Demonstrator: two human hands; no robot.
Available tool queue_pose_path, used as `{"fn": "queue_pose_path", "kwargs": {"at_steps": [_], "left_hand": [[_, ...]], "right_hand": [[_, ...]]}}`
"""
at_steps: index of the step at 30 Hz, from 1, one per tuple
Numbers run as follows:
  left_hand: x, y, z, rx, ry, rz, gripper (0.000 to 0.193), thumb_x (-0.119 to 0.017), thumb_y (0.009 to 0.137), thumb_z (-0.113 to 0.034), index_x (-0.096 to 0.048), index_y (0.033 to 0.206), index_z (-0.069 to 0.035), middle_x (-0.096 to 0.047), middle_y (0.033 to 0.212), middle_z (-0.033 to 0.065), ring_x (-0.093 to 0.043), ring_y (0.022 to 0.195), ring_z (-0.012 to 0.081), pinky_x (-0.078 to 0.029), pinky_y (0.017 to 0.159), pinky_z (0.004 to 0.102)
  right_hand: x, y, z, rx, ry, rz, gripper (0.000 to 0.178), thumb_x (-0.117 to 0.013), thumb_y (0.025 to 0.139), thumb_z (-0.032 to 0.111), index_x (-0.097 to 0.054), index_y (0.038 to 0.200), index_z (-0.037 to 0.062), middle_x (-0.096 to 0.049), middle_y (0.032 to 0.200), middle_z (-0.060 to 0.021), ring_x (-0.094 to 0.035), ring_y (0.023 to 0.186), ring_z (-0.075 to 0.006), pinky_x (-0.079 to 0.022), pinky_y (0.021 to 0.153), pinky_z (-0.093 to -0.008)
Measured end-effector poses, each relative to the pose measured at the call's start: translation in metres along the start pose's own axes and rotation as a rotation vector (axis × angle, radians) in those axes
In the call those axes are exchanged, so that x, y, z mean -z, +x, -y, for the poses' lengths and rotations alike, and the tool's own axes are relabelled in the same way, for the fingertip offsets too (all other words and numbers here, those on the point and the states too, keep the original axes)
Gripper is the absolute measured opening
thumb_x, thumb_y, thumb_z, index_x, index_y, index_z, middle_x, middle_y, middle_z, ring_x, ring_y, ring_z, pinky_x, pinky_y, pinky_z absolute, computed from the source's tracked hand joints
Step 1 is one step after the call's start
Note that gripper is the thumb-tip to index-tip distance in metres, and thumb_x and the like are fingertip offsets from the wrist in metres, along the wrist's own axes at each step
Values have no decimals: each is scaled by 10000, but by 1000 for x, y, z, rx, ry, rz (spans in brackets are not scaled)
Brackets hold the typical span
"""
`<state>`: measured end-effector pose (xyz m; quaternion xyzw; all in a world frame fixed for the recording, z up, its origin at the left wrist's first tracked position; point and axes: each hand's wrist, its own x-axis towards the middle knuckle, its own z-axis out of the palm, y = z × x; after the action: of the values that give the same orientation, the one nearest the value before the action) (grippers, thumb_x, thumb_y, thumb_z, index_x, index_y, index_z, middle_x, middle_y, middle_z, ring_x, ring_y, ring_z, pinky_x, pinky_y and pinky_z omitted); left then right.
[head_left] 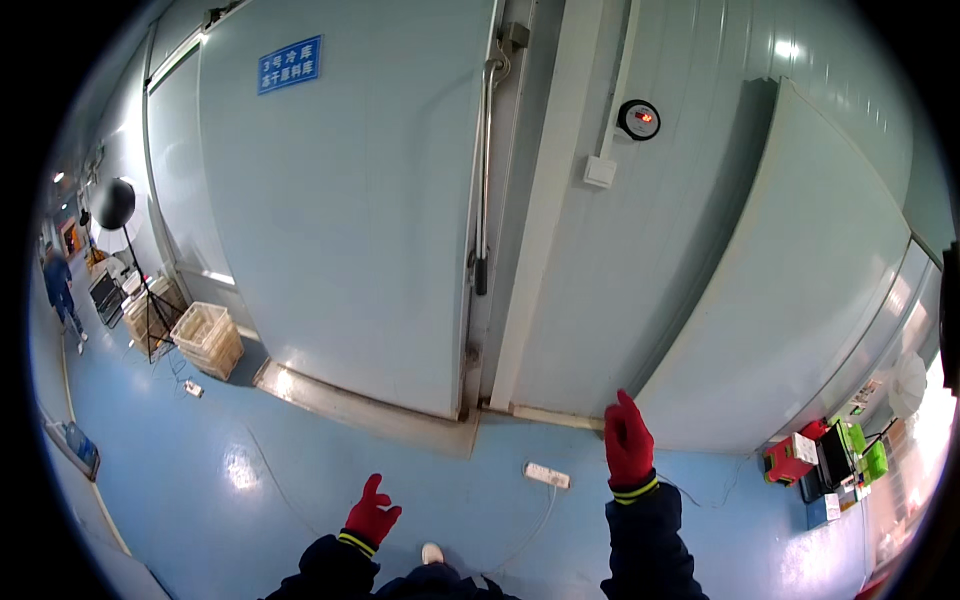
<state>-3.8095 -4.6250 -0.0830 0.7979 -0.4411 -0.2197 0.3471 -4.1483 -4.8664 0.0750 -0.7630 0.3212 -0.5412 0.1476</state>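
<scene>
a: where does the white power strip (547, 475) lie?

b: on the blue floor (180, 500), showing between the left grip (373, 510) and the right grip (630, 440), nearer the right one and touched by neither. its cable trails toward the wearer; the strip probably sits low because it simply rests where that lead reaches.

a: and the grips themselves?

b: both are red-gloved and seem to carry nothing. the left one's digits stand apart; the right one's look bunched, though whether they meet cannot be told.

a: farther out?

b: a grey door (350, 220) ahead, its metal handle (486, 180) upright, presumably to suit different heights. pale crates (205, 335) stand left of it, stacked likely to save room.
</scene>
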Motion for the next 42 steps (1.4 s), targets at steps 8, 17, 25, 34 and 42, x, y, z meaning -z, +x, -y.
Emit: {"fn": "queue_pose_path", "kwargs": {"at_steps": [8,17,25,34,42], "left_hand": [[-12,215,-23,-24,-138,-63,852,-738,657,-219,-229,1335,-124,-608,888,69,-610,732,234,-491,687,355],[-17,398,-189,-407,-454,-9,948,-794,615,-160,-212,1357,-66,-488,1191,141,-530,1010,234,-448,835,351],[-54,470,-253,-345,-501,-141,842,-809,582,-192,-344,1262,-20,-551,1031,114,-555,933,217,-448,815,321],[-92,464,-216,-110,-890,-272,427,-616,751,-67,-453,1145,-43,-582,916,88,-570,833,170,-455,708,301],[-23,506,-133,-39,-1331,-692,365,-444,887,-228,-437,1221,-79,-520,1092,58,-503,1000,163,-409,838,293]], "right_hand": [[-123,162,-99,-98,-93,31,679,-487,764,-56,-233,1375,93,-543,802,7,-459,594,-92,-424,604,-215],[-162,361,-221,-252,-464,-68,721,-456,792,69,-87,1404,169,-580,694,-111,-579,618,-302,-459,565,-389],[-168,488,-313,-316,-763,-18,746,-440,812,127,2,1405,225,-606,721,-143,-583,646,-342,-448,562,-418],[-324,356,-145,295,780,697,542,-749,656,174,-521,1127,33,-580,1003,-167,-569,899,-309,-459,733,-364],[-454,333,-85,164,1112,756,110,-608,797,75,-570,896,47,-602,737,-96,-607,692,-187,-487,618,-297]]}}
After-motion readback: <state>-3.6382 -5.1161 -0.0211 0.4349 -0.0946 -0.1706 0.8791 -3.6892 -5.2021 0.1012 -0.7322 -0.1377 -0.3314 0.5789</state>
